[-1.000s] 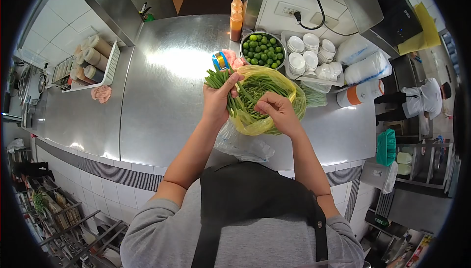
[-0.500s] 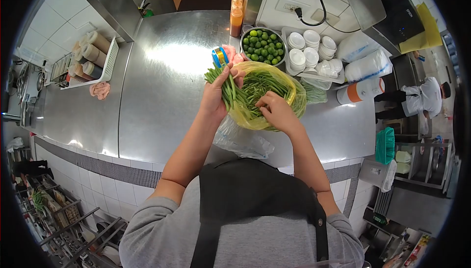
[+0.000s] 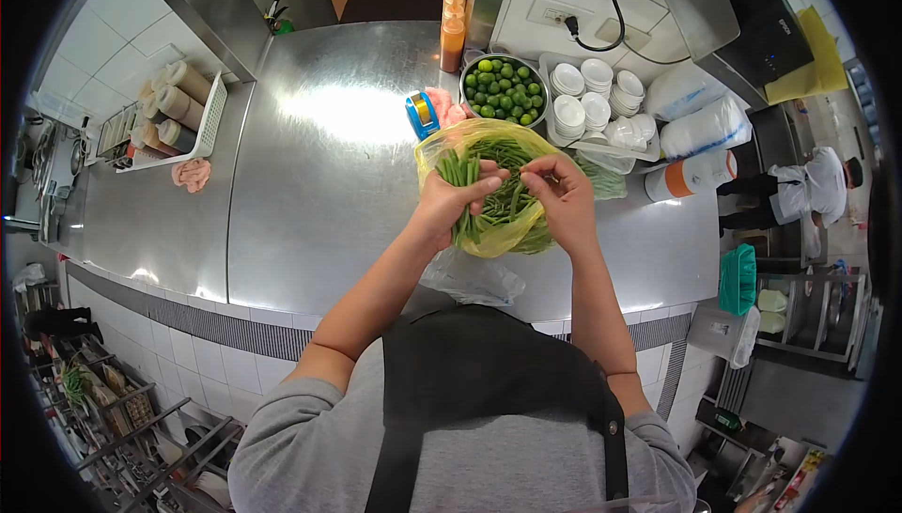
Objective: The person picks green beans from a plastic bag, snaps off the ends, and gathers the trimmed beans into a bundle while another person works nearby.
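Head view: two bare hands above an open, translucent yellow plastic bag (image 3: 503, 239) on a brushed stainless-steel counter (image 3: 319, 222).
Left hand: (image 3: 443, 205) over the left part of the yellow bag, fingers curled around an upright bundle of slender green beans (image 3: 458, 171).
Right hand: (image 3: 567, 201) over the right part of the bag, thumb and fingertips drawn nearly together; whether they pinch a bean cannot be told.
Bag contents: a heap of loose, thin green beans (image 3: 504, 150) inside the bag.
Near side of bag: crumpled clear plastic (image 3: 479, 282).
Beyond bag, left: blue tape dispenser with a yellowish roll (image 3: 422, 116), beside a pink cloth (image 3: 445, 103).
Beyond bag, centre: round metal bowl (image 3: 464, 103) of green limes (image 3: 505, 92).
Beyond bag, right: stacked white round dishes (image 3: 568, 118) in a pale tray.
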Tool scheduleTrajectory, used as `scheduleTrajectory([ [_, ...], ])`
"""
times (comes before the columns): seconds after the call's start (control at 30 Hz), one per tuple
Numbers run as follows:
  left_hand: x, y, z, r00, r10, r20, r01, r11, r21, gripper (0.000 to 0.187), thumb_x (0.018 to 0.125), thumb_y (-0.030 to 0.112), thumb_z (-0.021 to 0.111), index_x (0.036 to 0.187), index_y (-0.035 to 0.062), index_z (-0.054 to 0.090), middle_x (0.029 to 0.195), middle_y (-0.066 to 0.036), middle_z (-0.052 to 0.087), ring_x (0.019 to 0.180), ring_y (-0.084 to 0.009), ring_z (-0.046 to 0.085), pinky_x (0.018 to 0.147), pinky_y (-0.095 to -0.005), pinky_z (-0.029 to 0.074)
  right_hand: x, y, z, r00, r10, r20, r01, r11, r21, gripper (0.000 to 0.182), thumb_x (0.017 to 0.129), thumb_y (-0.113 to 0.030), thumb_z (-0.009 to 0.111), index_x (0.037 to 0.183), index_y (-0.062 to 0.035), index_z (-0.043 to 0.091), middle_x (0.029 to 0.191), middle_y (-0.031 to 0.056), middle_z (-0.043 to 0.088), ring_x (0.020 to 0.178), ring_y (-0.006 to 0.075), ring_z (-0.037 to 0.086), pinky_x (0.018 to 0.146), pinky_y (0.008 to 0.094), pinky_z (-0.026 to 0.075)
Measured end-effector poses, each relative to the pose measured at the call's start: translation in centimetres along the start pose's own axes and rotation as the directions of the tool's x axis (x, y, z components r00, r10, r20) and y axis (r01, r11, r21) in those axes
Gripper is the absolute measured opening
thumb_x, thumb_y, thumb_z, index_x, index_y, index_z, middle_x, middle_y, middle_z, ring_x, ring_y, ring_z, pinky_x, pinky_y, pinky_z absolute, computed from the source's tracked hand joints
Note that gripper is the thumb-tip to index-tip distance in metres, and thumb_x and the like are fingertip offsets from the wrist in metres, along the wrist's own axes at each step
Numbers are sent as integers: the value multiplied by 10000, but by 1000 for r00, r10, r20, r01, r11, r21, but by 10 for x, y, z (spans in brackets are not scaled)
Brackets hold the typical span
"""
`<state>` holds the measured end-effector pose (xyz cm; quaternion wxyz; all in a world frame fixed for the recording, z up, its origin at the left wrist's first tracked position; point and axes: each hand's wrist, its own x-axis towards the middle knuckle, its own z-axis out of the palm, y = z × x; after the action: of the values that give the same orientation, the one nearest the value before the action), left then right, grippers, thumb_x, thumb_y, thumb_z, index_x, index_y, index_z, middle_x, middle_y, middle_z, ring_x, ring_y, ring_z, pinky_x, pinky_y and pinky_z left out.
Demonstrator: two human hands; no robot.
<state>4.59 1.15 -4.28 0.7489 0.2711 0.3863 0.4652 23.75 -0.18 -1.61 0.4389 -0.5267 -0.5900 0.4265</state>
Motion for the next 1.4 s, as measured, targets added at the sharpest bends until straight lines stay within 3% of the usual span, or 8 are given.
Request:
scheduleTrajectory([
  [0.27,-7,4,15,971,208,119,-239,878,414,212,815,104,813,974,-3,724,841,-54,736,644,-62,620,551,-234,504,4,-15,5,999,-28,-28,35,953,300,87,928,-32,667,1001,6,640,946,31,660,875,95,633,807,231,534],
  [0.57,-10,2,21,859,495,130,-480,692,540,249,787,116,831,972,-10,721,842,-67,742,730,-111,669,700,-291,546,6,-33,9,973,-231,-2,229,966,-124,98,857,-51,718,913,-7,651,852,49,631,735,123,588,685,271,479],
  [0.97,1,-10,14,790,598,138,-553,596,582,192,823,83,798,959,-23,715,790,-64,720,647,-114,641,612,-291,521,9,-27,10,991,-126,-37,125,991,-41,104,878,-89,718,927,-3,686,834,32,632,738,113,582,696,255,464],
  [1.03,0,-9,16,776,613,147,-568,579,585,179,832,80,792,956,-24,715,786,-59,719,626,-108,631,588,-282,512,12,-25,4,987,152,54,-160,962,221,83,888,-86,723,920,-16,691,829,9,646,710,95,573,680,234,453],
  [1.17,-9,5,20,877,478,56,-464,810,357,135,856,82,774,936,-13,720,814,-52,728,597,-73,602,531,-226,475,18,-8,0,931,323,172,-354,673,649,73,895,-96,730,910,-30,704,808,-10,653,694,65,558,664,215,440],
  [1.27,-4,15,14,905,416,-83,-394,897,202,105,883,66,741,955,-6,713,844,-59,729,568,-64,560,508,-211,456,19,21,-3,953,283,103,-290,770,568,101,899,-120,738,932,-29,709,805,3,655,712,54,551,667,210,441],
  [1.33,3,22,3,922,328,-204,-339,941,-20,120,918,79,709,1006,7,670,923,-82,728,561,-59,518,492,-205,442,19,27,-5,949,315,24,-314,948,-46,165,898,-176,750,955,-25,720,810,5,658,731,57,547,681,220,449],
  [1.4,13,26,-11,931,282,-231,-322,933,-161,145,923,96,712,1024,8,656,942,-80,719,572,-52,525,492,-196,441,17,29,-1,947,311,80,-317,946,72,151,899,-155,746,946,-14,715,808,5,660,714,67,559,674,231,467],
])
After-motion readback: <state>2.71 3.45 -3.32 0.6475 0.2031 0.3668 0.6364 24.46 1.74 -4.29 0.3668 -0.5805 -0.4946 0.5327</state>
